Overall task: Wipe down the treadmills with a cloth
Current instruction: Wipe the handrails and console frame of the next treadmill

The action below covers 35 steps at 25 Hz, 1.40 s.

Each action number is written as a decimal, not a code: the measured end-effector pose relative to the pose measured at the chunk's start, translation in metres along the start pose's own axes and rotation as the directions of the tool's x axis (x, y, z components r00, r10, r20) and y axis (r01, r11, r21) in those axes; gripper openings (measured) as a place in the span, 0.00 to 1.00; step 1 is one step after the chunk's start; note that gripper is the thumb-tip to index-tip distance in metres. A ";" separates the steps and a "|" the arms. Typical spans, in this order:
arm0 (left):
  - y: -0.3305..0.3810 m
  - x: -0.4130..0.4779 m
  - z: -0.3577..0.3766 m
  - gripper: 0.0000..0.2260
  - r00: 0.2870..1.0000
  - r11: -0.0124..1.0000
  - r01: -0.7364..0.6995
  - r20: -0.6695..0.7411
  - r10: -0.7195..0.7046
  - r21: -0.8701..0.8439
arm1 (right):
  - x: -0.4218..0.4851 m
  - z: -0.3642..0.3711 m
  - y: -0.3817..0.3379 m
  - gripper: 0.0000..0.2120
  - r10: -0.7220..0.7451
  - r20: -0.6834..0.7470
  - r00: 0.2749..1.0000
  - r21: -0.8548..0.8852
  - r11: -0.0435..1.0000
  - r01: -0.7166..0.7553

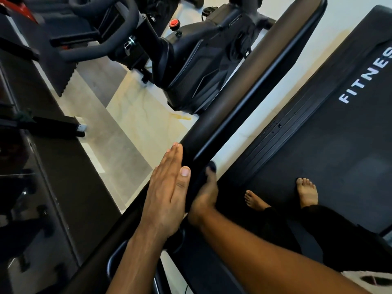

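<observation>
Head view, right hand [204, 200] clamped on cloth [209, 169] against handrail [244, 88]; left hand [167, 187] flat, fingers straight, alongside

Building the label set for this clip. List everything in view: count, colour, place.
handrail: one, black, diagonal from top right to bottom left
treadmill belt: one, black with white lettering, right
exercise bike: one, black with a red knob, top centre, beyond the handrail
mat: one, dark, upper left
floor: pale tiles, centre left
cloth: one, dark, on the handrail between the hands, hard to tell from the rail
feet: two, bare, on the treadmill belt
left hand: fingers straight, flat against the handrail
right hand: fingers curled round the cloth and handrail
</observation>
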<state>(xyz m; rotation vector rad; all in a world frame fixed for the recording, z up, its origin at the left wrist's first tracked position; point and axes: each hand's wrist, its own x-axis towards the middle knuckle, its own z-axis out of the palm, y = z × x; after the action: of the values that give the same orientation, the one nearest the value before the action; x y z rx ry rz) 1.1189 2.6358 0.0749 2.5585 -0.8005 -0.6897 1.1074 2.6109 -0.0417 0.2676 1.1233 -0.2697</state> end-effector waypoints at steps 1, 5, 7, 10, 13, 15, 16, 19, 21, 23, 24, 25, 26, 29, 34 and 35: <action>0.003 0.002 0.000 0.28 1.000 1.000 0.001 0.003 -0.001 -0.007 | 0.006 0.009 -0.018 0.16 -0.012 -0.003 1.000 0.088 0.996 0.012; 0.006 0.005 0.003 0.28 1.000 1.000 0.005 -0.003 -0.005 0.013 | 0.011 0.003 -0.013 0.22 -0.107 -0.021 0.994 -0.114 0.988 0.104; 0.009 0.010 0.002 0.29 1.000 1.000 0.001 -0.007 -0.001 0.020 | 0.013 0.005 -0.020 0.23 -0.065 -0.010 0.998 -0.083 0.994 0.064; 0.014 0.016 0.003 0.29 1.000 1.000 -0.005 0.003 0.005 0.006 | 0.033 0.022 -0.056 0.24 -0.158 -0.036 0.987 0.057 0.986 0.159; 0.019 0.021 0.003 0.29 1.000 0.999 -0.016 0.012 0.016 0.027 | 0.022 0.007 -0.042 0.22 -0.141 -0.029 0.990 -0.123 0.983 0.136; 0.025 0.024 0.003 0.29 0.999 0.999 -0.028 0.016 0.027 0.035 | 0.026 0.019 -0.067 0.16 -0.106 -0.003 0.994 -0.029 0.994 0.106; 0.028 0.026 0.003 0.29 0.999 0.998 -0.039 0.024 0.038 0.053 | 0.031 0.031 -0.086 0.18 -0.133 -0.020 0.991 0.049 0.990 0.134; 0.030 0.031 0.004 0.30 0.997 0.992 -0.069 0.044 0.065 0.110 | 0.035 0.035 -0.089 0.29 -0.211 0.006 0.977 -0.029 0.977 0.211; 0.033 0.036 0.007 0.30 0.996 0.992 -0.079 0.038 0.075 0.102 | 0.029 0.025 -0.080 0.25 -0.172 0.013 0.985 -0.093 0.981 0.173; 0.040 0.040 0.010 0.31 0.997 0.994 -0.063 0.039 0.060 0.085 | 0.042 0.030 -0.104 0.22 -0.183 0.015 0.983 0.044 0.982 0.182; 0.043 0.040 0.011 0.31 0.998 0.995 -0.058 0.042 0.054 0.077 | 0.047 0.034 -0.114 0.23 -0.214 -0.007 0.977 0.071 0.974 0.214; 0.044 0.040 0.013 0.30 0.997 0.996 -0.057 0.046 0.053 0.071 | 0.050 0.034 -0.113 0.27 -0.257 0.006 0.966 0.052 0.965 0.256; 0.045 0.040 0.014 0.30 0.997 0.996 -0.060 0.048 0.057 0.069 | 0.050 0.028 -0.104 0.32 -0.271 0.017 0.962 -0.038 0.962 0.271; 0.050 0.046 0.011 0.31 0.997 0.995 -0.062 0.043 0.059 0.079 | 0.041 0.022 -0.100 0.26 -0.187 0.101 0.977 -0.095 0.976 0.197; 0.063 0.055 0.013 0.31 0.994 0.983 -0.095 0.074 0.085 0.156 | 0.050 0.034 -0.139 0.22 -0.291 0.068 0.954 -0.084 0.951 0.297; 0.065 0.058 0.014 0.31 0.992 0.982 -0.107 0.076 0.096 0.156 | 0.051 0.027 -0.132 0.22 -0.298 0.088 0.951 -0.137 0.942 0.308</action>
<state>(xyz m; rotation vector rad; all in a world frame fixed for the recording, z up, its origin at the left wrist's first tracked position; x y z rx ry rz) 1.1254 2.5473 0.0749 2.6254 -1.0404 -0.7107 1.1057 2.4741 -0.0869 -0.0496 1.1118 -0.4620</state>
